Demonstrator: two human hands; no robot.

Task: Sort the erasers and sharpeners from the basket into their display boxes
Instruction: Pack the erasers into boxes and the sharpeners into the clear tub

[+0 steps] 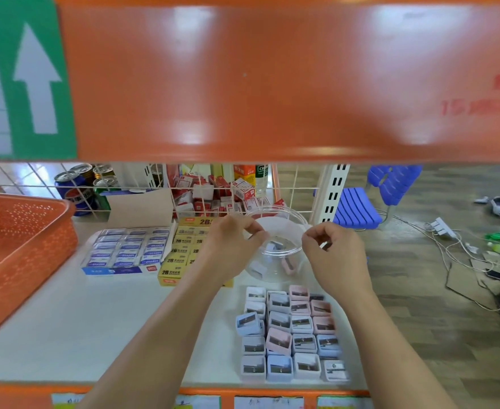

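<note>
A clear round plastic jar [275, 261] stands on the white shelf with a few sharpeners inside. My left hand [231, 246] pinches its rim on the left, and my right hand [331, 252] pinches the rim on the right. In front of the jar lie several pastel sharpeners [290, 335] in rows, blue, pink and white. A blue box of erasers [124, 249] and a yellow 2B eraser box [180, 252] sit to the left. The orange basket [21, 249] stands at the far left.
An orange upper shelf [272, 84] hangs low across the top of the view. A white wire grid [183, 190] backs the shelf, with cans and red boxes behind it. To the right are a blue stool [358, 208] and cables on the wooden floor.
</note>
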